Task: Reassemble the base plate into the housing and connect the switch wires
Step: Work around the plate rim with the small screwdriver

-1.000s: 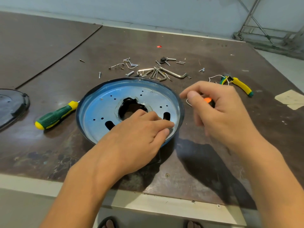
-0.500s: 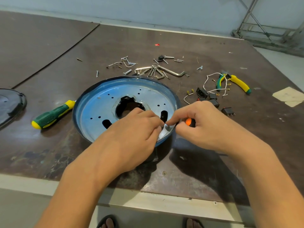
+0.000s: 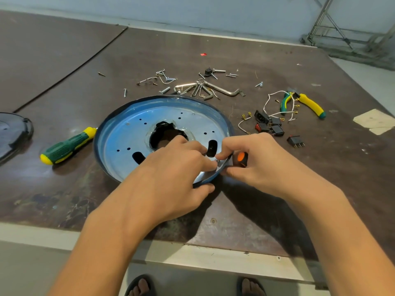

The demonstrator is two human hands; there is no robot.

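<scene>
A round, silvery-blue metal base plate [image 3: 132, 133], pierced by a large central hole, small round holes and two oblong slots, lies flat inside the shallow, dark-rimmed round housing [image 3: 99, 144]. A small black switch [image 3: 241, 158] with an orange button sits against the housing's near right rim. White wires [image 3: 275, 113] with brass terminals lie loose further right.

Brown table [image 3: 256, 50]: housing [image 3: 100, 133], screwdriver [image 3: 66, 146], pliers [image 3: 307, 103], screws [image 3: 166, 79]

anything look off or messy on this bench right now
Nothing looks broken. Screws and hex keys lie scattered loose behind the blue housing, and black switches with white wires sit in a tangle beside the pliers, not yet fitted.
</scene>
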